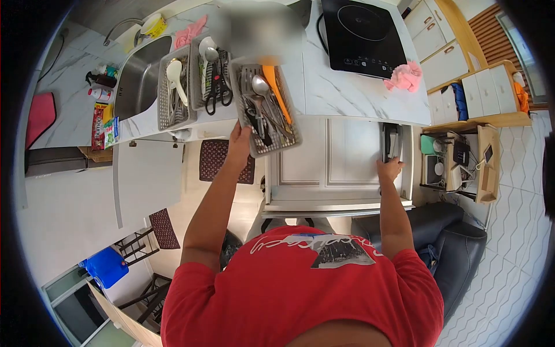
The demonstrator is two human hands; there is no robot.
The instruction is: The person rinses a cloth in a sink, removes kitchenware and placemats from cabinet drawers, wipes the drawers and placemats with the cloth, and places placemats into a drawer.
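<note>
My left hand [239, 144] grips the lower left side of a grey basket [276, 146] that holds forks, spoons and an orange utensil [277, 89]. The basket overhangs the counter's front edge. Inside the open drawer [324, 194], at its right side, my right hand [391, 168] is closed at the near end of a dark, narrow item [390, 141], which I cannot make out clearly. Left of the held basket stand two more grey baskets, one with black scissors [218, 92] and a ladle, the other with a white spoon [176, 78].
A black induction cooktop [364, 34] and a pink cloth [404, 77] lie on the right counter [347, 95]. The sink [139, 81] is at the left, beside colourful packets [103, 124]. A black sofa [457, 243] stands at the lower right.
</note>
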